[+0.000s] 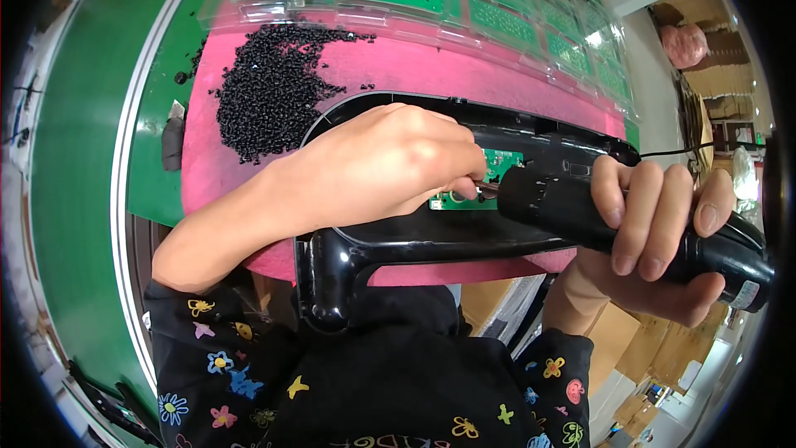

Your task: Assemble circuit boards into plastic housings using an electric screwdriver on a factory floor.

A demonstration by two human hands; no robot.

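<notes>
My right hand is wrapped around a black electric screwdriver, which lies nearly level and points left. Its thin metal bit reaches the fingertips of my left hand. Thumb and forefinger of that hand are pinched at the bit's tip; whatever is between them is hidden or too small to name. Beneath both hands sits a green circuit board, partly covered, inside a glossy black plastic housing. The housing has a rounded arm at its near left corner.
A large pile of small black screws lies on the pink mat to the left. Clear plastic trays of green circuit boards stand at the back. A black cable runs off rightward. A dark wrapped tool rests on the green table.
</notes>
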